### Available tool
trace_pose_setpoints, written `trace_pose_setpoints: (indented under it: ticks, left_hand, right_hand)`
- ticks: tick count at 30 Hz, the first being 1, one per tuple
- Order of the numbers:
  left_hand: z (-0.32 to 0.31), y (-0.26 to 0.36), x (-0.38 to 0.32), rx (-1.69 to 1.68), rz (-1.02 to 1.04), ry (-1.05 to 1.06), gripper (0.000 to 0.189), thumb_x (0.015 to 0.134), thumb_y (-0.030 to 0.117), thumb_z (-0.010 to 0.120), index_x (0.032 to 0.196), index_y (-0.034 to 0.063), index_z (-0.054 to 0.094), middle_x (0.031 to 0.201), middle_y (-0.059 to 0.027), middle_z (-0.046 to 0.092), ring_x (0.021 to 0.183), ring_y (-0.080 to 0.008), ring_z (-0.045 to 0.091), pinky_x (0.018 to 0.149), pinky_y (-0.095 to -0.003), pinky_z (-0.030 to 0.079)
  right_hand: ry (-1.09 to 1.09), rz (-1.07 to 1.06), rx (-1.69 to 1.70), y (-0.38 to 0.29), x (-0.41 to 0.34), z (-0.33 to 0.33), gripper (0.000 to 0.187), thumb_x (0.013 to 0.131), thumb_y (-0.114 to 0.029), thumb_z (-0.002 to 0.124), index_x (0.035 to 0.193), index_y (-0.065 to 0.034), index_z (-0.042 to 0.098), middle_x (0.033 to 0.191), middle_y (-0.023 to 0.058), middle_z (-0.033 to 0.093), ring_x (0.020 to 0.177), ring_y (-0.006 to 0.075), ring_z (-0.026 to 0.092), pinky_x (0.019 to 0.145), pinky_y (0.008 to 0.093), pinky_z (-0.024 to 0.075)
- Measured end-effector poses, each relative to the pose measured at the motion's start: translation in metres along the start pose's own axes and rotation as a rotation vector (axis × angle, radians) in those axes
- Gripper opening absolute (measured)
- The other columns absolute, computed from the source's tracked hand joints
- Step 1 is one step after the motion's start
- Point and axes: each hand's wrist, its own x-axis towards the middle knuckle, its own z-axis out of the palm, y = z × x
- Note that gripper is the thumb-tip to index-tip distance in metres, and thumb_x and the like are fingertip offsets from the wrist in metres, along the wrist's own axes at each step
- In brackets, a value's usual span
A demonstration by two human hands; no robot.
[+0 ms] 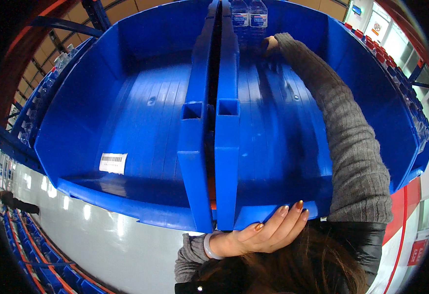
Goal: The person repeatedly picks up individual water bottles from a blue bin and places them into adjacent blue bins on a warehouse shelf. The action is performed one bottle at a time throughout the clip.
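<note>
My left hand rests against the front lip of the right blue plastic bin, its thumb set apart from the fingers. Deep inside this bin, my right hand is near the back, below and to the right of two clear water bottles that stand upright with labels. Shadow and blur hide its fingers, so I cannot tell whether they hold anything. A grey knit sleeve covers the right arm along the bin's right side.
Next to it is a left blue bin with a barcode label on its floor. A narrow gap parts the two bins. More bottles stand at far left, and red-capped bottles at right. Lower left, shelving holds blue bins.
</note>
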Motion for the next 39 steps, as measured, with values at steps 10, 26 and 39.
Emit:
trace_pose_setpoints:
  ticks: [10,26,39]
  left_hand:
    - [-0.001,0.000,0.000,0.004,0.000,-0.012,0.030,0.089,0.039,0.052,0.116,0.0276,0.059,0.118,0.0097,0.061,0.116,-0.0114,0.051,0.111,-0.0452,0.015]
    - [0.001,0.007,0.004,-0.098,-0.116,0.030,0.032,0.073,0.033,0.064,0.103,0.0220,0.067,0.112,0.0034,0.065,0.113,-0.0143,0.050,0.107,-0.0375,0.015]
    - [0.010,0.025,0.002,-0.142,-0.272,0.072,0.036,0.086,0.041,0.056,0.112,0.0165,0.059,0.113,-0.0011,0.064,0.114,-0.0188,0.050,0.104,-0.0390,0.019]
  right_hand:
    - [0.243,-0.122,-0.011,0.028,0.009,0.044,0.043,0.067,-0.033,0.075,0.104,-0.0131,0.064,0.101,0.0160,0.062,0.097,0.0358,0.058,0.084,0.0436,0.0472]
    - [0.216,-0.520,0.019,-0.072,-0.190,-0.172,0.043,0.074,-0.025,0.072,0.109,-0.0032,0.060,0.106,0.0165,0.061,0.094,0.0308,0.060,0.084,0.0384,0.0493]
    - [0.343,-0.794,0.431,0.040,-0.466,-0.234,0.037,0.089,-0.021,0.063,0.118,0.0014,0.056,0.110,0.0164,0.062,0.096,0.0219,0.063,0.086,0.0316,0.0518]
